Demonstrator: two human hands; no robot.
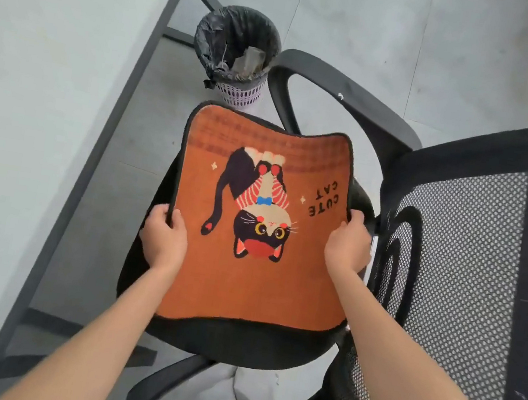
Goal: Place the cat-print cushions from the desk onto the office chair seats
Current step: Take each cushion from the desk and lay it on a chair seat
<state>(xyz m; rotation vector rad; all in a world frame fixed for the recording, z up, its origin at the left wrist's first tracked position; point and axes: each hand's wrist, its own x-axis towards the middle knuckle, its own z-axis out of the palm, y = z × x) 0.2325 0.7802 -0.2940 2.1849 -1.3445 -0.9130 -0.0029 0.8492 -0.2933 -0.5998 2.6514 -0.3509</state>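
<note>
An orange cat-print cushion (250,283) with a black cat and the words "CUTE CAT" lies over the black seat (234,342) of an office chair. The print is upside down from my view. Its far edge curls upward near the chair's armrest (357,94). My left hand (164,236) grips the cushion's left edge, thumb on top. At the cushion's right edge my right hand (348,243) holds on beside the mesh backrest (466,281). The cushion hides most of the seat.
A grey desk top (31,96) with a dark metal frame runs along the left. A lilac waste bin (236,55) lined with a black bag stands on the floor beyond the chair. The chair's base legs (159,386) show below the seat.
</note>
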